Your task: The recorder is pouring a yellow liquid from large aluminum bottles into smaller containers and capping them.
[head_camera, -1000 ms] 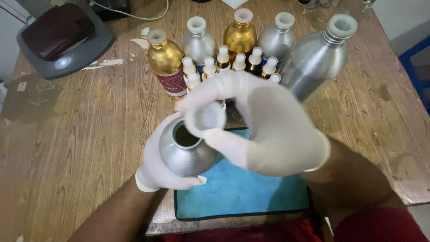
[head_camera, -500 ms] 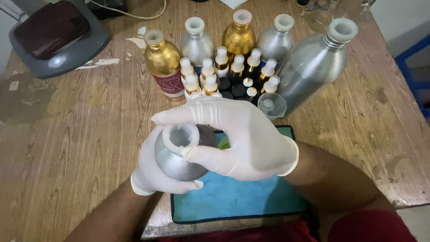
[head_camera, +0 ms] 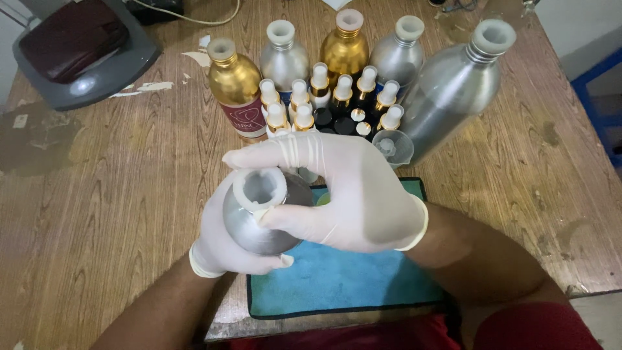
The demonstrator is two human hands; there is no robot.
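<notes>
Both hands wear white gloves. My left hand wraps around a round silver metal bottle, held upright over the near table edge. A white plastic cap sits on the bottle's neck. My right hand reaches across from the right, its thumb and fingers pinching that cap. A blue cloth lies under my hands.
Behind my hands stand gold and silver bottles, a tall silver bottle, several small spray vials and a clear small funnel. A grey device sits at the far left of the wooden table.
The white cap has gone from above the open neck onto the bottle. My right hand has settled lower, gripping the cap, and both hands shifted slightly left.
</notes>
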